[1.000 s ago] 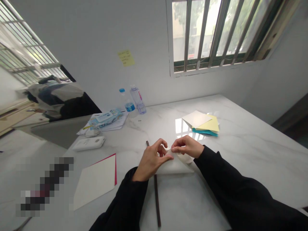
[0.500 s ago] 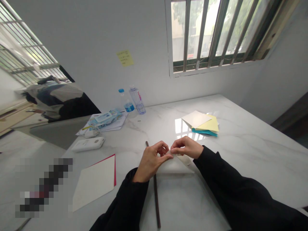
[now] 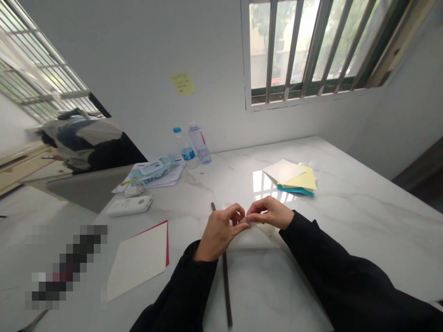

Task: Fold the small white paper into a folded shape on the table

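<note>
In the head view, the left hand [image 3: 219,233] and right hand [image 3: 268,213] meet above a white marble table [image 3: 363,193], their fingertips [image 3: 246,220] pressed together on a narrow pinched corner of a sheet of white paper [image 3: 252,240]. The thumb and first fingers of each hand look clamped on it, while the other left fingers curl loosely; the fingertips hide the exact grip. The rest of the paper sags onto the table just below the hands. A thin dark stick [image 3: 225,286] lies under and beside the paper, with both ends showing. To the left lies a white card with a red edge [image 3: 138,260]; ahead and to the right sits a stack of cream, yellow and teal paper [image 3: 289,177]. The soft corner could slip from the fingertips if the pinch loosens, and the sheet could spring open. Dragging the paper across the stick could shift it or crease the sheet unevenly.
</note>
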### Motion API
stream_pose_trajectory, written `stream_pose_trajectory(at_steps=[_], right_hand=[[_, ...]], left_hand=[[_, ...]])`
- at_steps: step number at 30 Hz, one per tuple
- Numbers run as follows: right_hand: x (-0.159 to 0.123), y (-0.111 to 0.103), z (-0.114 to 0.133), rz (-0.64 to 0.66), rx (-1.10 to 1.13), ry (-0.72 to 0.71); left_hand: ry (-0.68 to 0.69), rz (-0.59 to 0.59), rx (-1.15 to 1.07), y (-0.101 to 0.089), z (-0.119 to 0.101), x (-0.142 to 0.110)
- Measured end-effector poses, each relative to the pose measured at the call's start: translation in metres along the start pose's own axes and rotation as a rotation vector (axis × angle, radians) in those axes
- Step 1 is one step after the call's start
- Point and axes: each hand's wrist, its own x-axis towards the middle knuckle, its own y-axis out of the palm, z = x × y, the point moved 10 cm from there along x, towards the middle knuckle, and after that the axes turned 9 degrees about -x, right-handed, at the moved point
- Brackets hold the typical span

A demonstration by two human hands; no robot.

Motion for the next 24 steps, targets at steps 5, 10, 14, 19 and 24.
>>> stream_pose_trajectory(at_steps=[5, 10, 14, 19, 24], right_hand=[[-0.002, -0.004, 0.006, -0.051, -0.043, -0.04], [-0.006, -0.008, 0.013, -0.144, -0.101, -0.078], [-0.008, -0.027, 0.014, -0.292, -0.086, -0.077], [-0.005, -0.051, -0.003, -0.413, 0.265, -0.042], [-0.008, -0.056, -0.018, -0.557, 0.437, -0.041]], left_hand=[[0.009, -0.023, -0.008, -0.002, 0.0, 0.0], [0.026, -0.032, 0.0, -0.001, -0.004, -0.001], [0.08, -0.235, -0.014, -0.034, -0.011, -0.004], [0.046, -0.606, -0.303, -0.087, 0.011, -0.014], [-0.055, -0.473, -0.715, -0.057, 0.037, -0.002]])
